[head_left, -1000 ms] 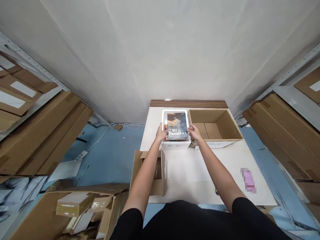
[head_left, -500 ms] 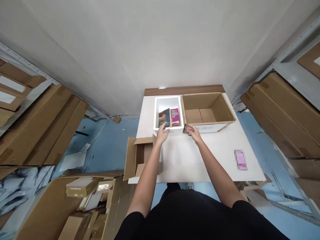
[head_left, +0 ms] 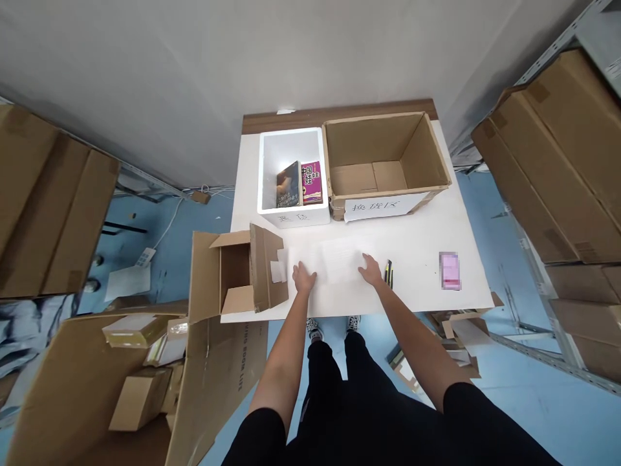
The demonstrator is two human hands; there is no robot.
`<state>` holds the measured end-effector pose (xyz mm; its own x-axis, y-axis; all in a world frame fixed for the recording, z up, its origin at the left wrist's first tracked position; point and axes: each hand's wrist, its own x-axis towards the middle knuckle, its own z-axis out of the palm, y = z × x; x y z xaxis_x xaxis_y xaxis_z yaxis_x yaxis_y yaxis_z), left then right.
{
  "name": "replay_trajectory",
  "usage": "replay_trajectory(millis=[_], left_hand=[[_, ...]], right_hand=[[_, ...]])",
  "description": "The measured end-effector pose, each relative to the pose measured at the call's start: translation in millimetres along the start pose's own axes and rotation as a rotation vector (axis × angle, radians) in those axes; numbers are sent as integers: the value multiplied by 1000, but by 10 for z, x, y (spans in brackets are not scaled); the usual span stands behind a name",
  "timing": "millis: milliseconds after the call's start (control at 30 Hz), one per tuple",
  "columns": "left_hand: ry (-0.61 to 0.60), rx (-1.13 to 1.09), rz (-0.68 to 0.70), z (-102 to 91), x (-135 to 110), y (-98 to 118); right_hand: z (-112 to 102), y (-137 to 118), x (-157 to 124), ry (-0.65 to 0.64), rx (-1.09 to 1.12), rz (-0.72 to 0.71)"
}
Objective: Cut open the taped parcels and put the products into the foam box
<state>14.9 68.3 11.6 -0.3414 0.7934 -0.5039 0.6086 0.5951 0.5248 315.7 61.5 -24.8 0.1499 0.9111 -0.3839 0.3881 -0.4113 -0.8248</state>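
Observation:
Near the front of the white table (head_left: pixel 422 285) my left hand (head_left: pixel 303 279) rests with its fingers apart, just right of a small open cardboard box (head_left: pixel 269 272). My right hand (head_left: pixel 371 270) lies a little further right, fingers spread and holding nothing I can see. Between the hands a faint white sheet (head_left: pixel 342 260) seems to lie flat on the tabletop. Close beside my right hand is a utility knife (head_left: pixel 389 274). Behind the hands stands a white foam box (head_left: pixel 294 217) with a dark-covered book (head_left: pixel 289 185) and a purple book (head_left: pixel 311 182) inside.
A large open cardboard box (head_left: pixel 388 192) with a handwritten label stands right of the foam box. A blurred pink item (head_left: pixel 450 270) lies at the table's right. A big carton (head_left: pixel 53 382) holding packages is at lower left. Shelved cartons (head_left: pixel 548 149) flank the right.
Both hands have drawn back from the front of the foam box to the table near its front edge. The view has shifted, and the utility knife and white sheet now show.

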Motion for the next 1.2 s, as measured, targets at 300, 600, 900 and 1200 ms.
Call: replay_trajectory(millis=[300, 600, 900, 1200], left_hand=[[-113, -254, 244, 573, -338, 90], [-432, -362, 762, -297, -922, 239], [179, -360, 766, -2449, -778, -260], [102, 334, 598, -3091, -323, -1317]], right_hand=[[577, -326, -380, -110, 276, 181], [640, -1405, -766, 48, 505, 80], [1330, -3122, -1141, 151, 535, -337], [2857, -3666, -1280, -38, -512, -408]])
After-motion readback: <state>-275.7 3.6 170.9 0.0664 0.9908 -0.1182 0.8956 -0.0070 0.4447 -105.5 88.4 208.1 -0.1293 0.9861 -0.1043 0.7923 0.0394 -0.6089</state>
